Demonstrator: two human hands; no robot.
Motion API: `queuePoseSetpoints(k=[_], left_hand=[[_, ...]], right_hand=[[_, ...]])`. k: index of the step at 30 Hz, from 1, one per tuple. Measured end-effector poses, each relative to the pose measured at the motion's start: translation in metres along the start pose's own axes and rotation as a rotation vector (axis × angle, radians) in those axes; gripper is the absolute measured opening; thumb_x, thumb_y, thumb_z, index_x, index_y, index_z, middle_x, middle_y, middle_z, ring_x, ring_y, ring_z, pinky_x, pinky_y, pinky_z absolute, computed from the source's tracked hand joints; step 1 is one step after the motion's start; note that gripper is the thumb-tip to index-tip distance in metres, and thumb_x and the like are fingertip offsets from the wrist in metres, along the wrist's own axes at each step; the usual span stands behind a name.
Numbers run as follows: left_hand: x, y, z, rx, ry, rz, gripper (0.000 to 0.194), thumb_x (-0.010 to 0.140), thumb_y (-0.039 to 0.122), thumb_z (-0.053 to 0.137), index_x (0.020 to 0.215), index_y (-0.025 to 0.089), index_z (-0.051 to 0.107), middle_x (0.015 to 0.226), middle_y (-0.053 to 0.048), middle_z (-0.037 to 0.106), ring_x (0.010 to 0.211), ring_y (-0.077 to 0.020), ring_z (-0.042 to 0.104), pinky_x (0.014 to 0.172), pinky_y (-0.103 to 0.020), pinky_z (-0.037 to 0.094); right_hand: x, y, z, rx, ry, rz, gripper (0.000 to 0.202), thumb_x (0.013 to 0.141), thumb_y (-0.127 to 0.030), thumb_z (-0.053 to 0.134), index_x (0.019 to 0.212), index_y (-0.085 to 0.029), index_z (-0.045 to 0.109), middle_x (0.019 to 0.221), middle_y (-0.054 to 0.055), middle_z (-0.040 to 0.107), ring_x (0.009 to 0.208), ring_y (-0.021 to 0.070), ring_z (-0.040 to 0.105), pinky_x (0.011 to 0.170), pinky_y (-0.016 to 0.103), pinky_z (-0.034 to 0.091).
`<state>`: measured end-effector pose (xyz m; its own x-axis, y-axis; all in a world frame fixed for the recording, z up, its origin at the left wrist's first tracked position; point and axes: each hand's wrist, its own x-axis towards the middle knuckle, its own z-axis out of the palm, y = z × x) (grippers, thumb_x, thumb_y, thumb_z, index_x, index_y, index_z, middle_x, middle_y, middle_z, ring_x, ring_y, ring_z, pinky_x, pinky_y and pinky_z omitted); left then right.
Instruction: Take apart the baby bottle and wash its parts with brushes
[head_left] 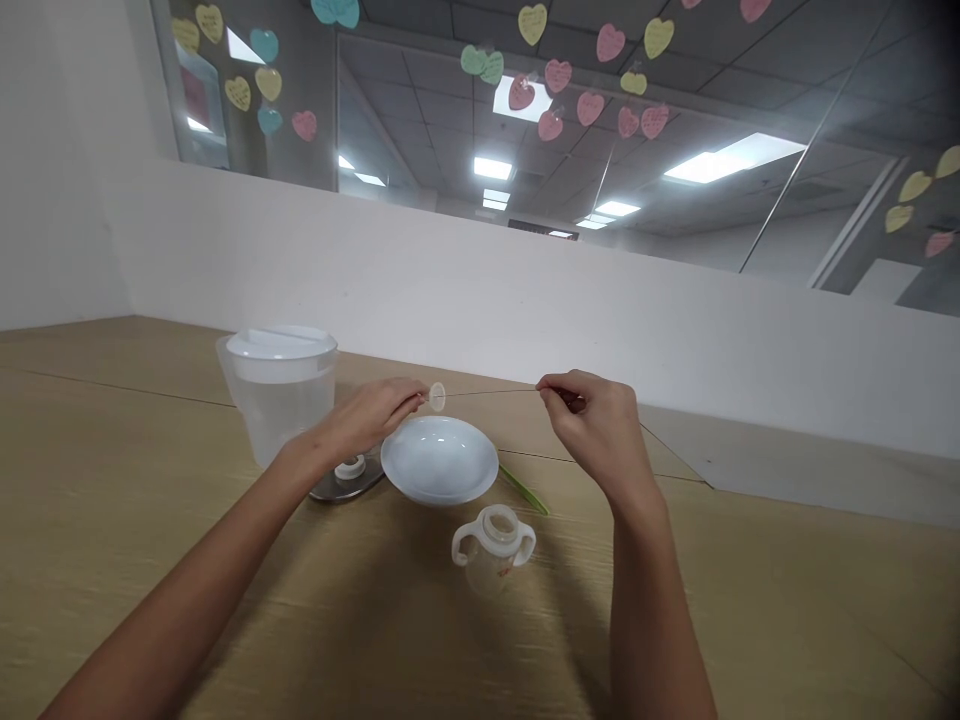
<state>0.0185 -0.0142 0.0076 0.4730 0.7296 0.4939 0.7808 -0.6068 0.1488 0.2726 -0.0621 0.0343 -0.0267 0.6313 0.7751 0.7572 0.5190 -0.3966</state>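
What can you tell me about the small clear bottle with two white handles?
The small clear plastic-looking bottle stands upright on the light brown table, nearer the camera than the glossy white bowl. A white collar carries two curved handles, one each side. Its mouth is uncovered; its reddish print is too small to read. Neither left hand nor right hand touches it.

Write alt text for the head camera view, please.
Two hands, left and right, stretch a thin wire through a small translucent disc above a white bowl, with a two-handled bottle nearer and a lidded pitcher at left.
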Motion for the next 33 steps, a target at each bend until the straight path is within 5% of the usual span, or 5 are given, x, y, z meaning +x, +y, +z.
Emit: queuePoseSetpoints(k=[11, 33], left_hand=[[-0.001, 0.02, -0.005, -0.08, -0.038, 0.084, 0.034, 0.093, 0.035, 0.029, 0.09, 0.018, 0.058, 0.088, -0.005, 0.064, 0.079, -0.0191, 0.056, 0.072, -0.029, 0.04], [-0.01, 0.032, -0.024, -0.066, 0.003, 0.099, 0.037, 0.092, 0.038, 0.029, 0.091, 0.019, 0.061, 0.089, -0.005, 0.065, 0.083, -0.0196, 0.057, 0.078, -0.029, 0.042]], right_hand=[[0.002, 0.003, -0.003, 0.145, -0.094, 0.114, 0.02, 0.07, -0.023, 0.048, 0.068, -0.016, 0.066, 0.063, 0.003, 0.063, 0.055, 0.0153, 0.055, 0.056, 0.028, 0.042], [0.0, -0.007, 0.029, 0.328, -0.195, 0.119, 0.02, 0.069, -0.023, 0.049, 0.068, -0.014, 0.067, 0.058, 0.003, 0.06, 0.05, 0.0126, 0.051, 0.049, 0.025, 0.043]])
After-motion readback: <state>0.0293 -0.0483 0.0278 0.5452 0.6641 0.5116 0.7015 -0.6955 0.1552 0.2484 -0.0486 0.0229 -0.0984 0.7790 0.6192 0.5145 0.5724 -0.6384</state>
